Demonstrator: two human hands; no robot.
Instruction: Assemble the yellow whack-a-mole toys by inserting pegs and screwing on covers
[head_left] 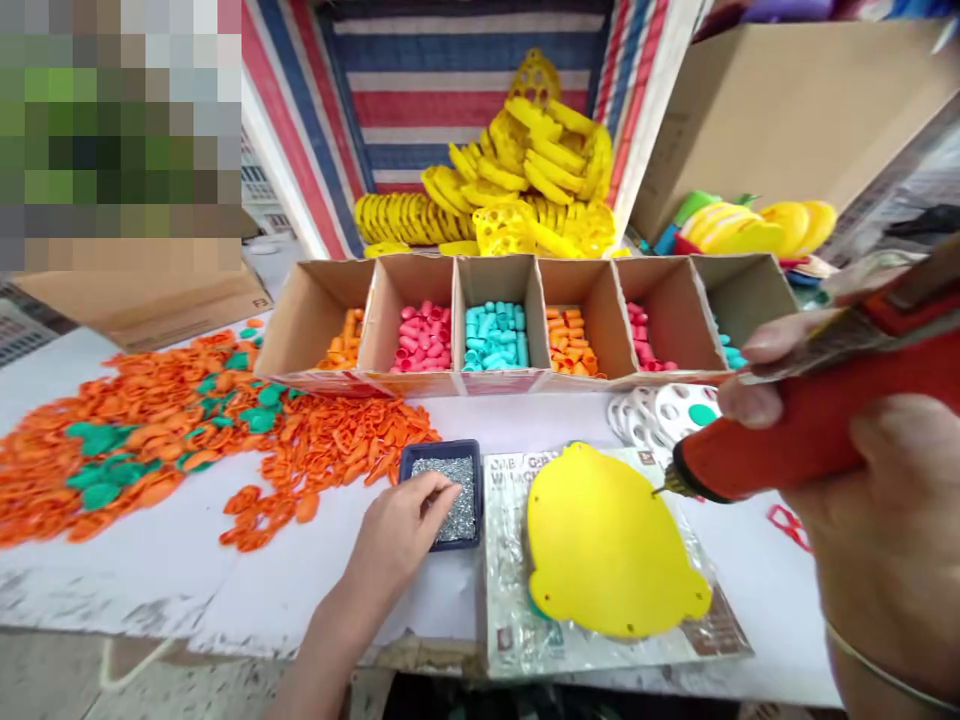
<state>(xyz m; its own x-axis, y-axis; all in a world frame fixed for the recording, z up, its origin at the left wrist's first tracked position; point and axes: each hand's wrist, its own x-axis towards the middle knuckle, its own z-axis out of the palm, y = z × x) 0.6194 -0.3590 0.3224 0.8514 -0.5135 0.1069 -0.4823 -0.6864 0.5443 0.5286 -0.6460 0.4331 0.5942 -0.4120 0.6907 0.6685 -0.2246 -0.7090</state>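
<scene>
The yellow plate (pixel 611 550) looks like smooth plastic with a soft sheen, and the wrapped pack (pixel 510 570) shows glossy, wrinkled clear film over printed paper. The power driver (pixel 814 425) has a red plastic-looking casing. Small metal pieces (pixel 460 520) glint grey; the compartment box (pixel 295 305) is matt brown cardboard, rough-edged.

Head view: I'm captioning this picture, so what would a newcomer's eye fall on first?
Probably the flat yellow plastic-looking plate in front, right of centre, then the red-and-black power screwdriver in the right hand, its tip near the plate's edge. Next, the heaped yellow pieces behind the row of brown cardboard compartments, and the spread of orange and green pieces on the left.
</scene>
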